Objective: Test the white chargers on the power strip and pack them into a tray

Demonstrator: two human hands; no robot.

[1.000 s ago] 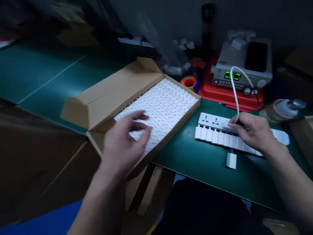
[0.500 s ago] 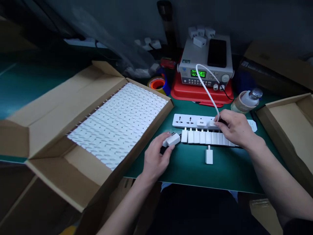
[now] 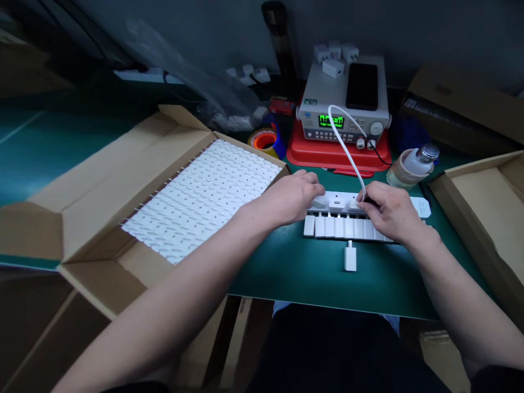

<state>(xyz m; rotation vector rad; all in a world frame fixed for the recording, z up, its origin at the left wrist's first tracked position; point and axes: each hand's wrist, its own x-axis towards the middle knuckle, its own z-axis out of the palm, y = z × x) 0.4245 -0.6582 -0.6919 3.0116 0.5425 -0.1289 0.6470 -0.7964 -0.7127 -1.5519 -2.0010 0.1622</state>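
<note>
My left hand [image 3: 301, 194] is closed at the left end of a white power strip [image 3: 420, 207], its fingers on a white charger [image 3: 318, 201] over the sockets; the palm hides part of it. A charger with a USB port [image 3: 337, 203] sits in the strip beside it. Further right, my right hand [image 3: 387, 207] pinches the end of a white cable [image 3: 352, 161] at another plugged-in charger [image 3: 354, 204]. In front of the strip stands a row of white chargers [image 3: 339, 228]. One loose charger [image 3: 350, 257] lies nearer me on the green table.
An open cardboard box [image 3: 98, 180] on the left holds a white tray of chargers [image 3: 204, 191]. Behind the strip, a meter with a green display [image 3: 346, 109] rests on a red tray [image 3: 339, 159]. A bottle [image 3: 423, 158] and another cardboard box [image 3: 483, 191] are on the right.
My left hand, with white chargers in its fingers before, has moved up and right from the table onto the left end of the power strip. My right hand stays at the cable end.
</note>
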